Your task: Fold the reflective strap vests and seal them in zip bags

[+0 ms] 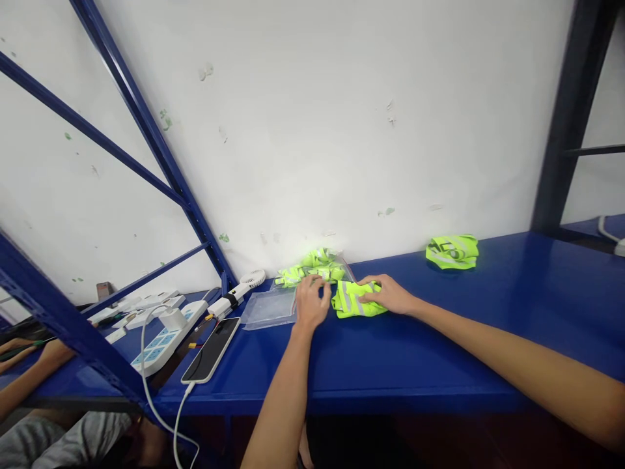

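A small folded neon-yellow vest (352, 301) with grey reflective stripes lies on the blue shelf (439, 345). My right hand (385, 294) presses down on its right side with fingers curled over the cloth. My left hand (311, 302) is closed at the vest's left edge, fingertips pinched near a clear plastic bag (270, 307) lying flat beside it. Just behind my hands sits a pile of more neon-yellow pieces (312, 266), partly in clear plastic.
Another folded neon vest (452, 251) lies to the right by the wall. To the left are a phone (211, 350) on a white cable, a white power strip (166, 339) and a small white fan (243, 288). Another person's arm (29, 365) shows at far left.
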A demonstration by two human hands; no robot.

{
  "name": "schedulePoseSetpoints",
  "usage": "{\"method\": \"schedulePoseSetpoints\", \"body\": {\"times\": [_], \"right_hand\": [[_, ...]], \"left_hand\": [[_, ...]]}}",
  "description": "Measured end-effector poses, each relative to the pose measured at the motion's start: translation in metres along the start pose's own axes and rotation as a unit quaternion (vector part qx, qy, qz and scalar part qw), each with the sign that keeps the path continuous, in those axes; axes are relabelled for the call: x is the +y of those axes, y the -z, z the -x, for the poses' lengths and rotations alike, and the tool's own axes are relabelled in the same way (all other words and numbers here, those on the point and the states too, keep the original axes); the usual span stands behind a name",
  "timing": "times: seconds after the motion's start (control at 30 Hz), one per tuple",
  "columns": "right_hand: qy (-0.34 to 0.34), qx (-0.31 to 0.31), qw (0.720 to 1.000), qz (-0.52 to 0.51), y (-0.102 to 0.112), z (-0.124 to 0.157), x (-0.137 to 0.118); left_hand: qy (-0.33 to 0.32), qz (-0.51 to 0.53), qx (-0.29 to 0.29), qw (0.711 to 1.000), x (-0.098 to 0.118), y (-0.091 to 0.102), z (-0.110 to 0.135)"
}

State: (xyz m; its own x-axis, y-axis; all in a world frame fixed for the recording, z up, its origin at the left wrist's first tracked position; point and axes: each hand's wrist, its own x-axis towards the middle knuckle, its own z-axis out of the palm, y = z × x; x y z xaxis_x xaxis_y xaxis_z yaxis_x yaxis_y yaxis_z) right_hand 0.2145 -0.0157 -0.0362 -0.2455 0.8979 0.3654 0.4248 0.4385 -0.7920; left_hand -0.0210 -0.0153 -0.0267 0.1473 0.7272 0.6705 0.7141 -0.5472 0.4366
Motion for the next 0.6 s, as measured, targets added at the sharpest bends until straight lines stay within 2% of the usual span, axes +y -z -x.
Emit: {"method": "schedulePoseSetpoints", "body": {"times": [0.1, 0.23, 0.33, 0.43, 0.6], "right_hand": [[-0.015, 0.014, 0.999, 0.026, 0.002, 0.000, 0.004], [-0.006, 0.018, 1.000, -0.007, 0.005, -0.002, 0.007], [0.008, 0.008, 0.999, -0.037, 0.005, -0.004, 0.007], [0.000, 0.004, 1.000, -0.023, 0.001, -0.003, 0.004], [0.001, -0.002, 1.000, -0.008, -0.003, 0.001, -0.002]], "left_hand": [[0.055, -0.154, 0.039, 0.986, -0.024, 0.021, -0.002], [0.117, -0.222, -0.046, 0.967, -0.057, 0.037, 0.007], [0.127, -0.223, -0.097, 0.962, -0.065, 0.039, 0.011], [0.103, -0.232, -0.065, 0.965, -0.061, 0.039, 0.010], [0.121, -0.194, 0.029, 0.973, -0.055, 0.043, 0.008]]}}
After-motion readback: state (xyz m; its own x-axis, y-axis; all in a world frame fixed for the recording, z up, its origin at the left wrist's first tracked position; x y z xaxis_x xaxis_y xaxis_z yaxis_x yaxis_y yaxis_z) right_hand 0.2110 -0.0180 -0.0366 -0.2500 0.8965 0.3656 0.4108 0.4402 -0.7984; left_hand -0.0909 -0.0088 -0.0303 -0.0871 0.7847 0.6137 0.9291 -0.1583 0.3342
